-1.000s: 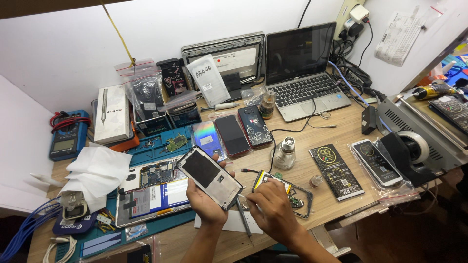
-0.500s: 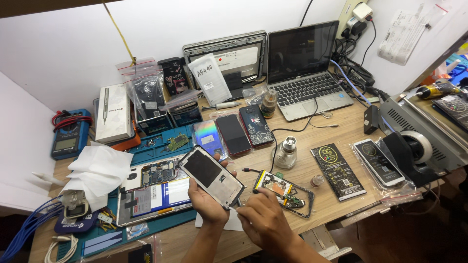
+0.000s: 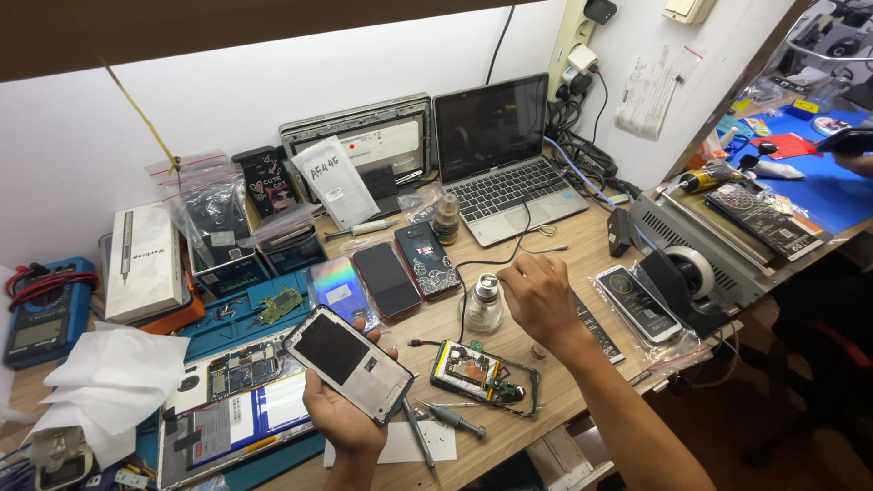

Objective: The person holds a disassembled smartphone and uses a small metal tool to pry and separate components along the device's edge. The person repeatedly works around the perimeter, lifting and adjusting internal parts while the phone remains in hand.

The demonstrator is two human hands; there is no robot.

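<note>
1. My left hand (image 3: 341,414) holds a phone back panel (image 3: 348,362) up off the wooden bench (image 3: 582,250). The panel is a thin silver frame with a dark rectangle in its middle, tilted so one corner points toward the wall.
2. The fingers of that hand wrap round the panel's edges: my thumb lies along the near side, and two fingertips (image 3: 364,325) show over the far edge.
3. My right hand (image 3: 538,295) hovers over the bench, just right of a small glass bottle (image 3: 483,303) with a metal pump top. Its fingers are curled loosely inward with the tips drawn close together. I cannot tell whether they pinch anything.
4. An opened phone (image 3: 485,376) lies flat on the bench between my two hands, its board and copper-coloured parts exposed.
5. A screwdriver (image 3: 452,419) and a pair of tweezers (image 3: 419,442) lie just in front of the opened phone, beside a white slip of paper (image 3: 400,445).
6. Left of my left hand, a stripped tablet (image 3: 238,409) rests on a teal work mat (image 3: 238,307).
7. Behind the bottle lie two phones (image 3: 407,270) side by side, and an open laptop (image 3: 498,155) stands against the wall.
</note>
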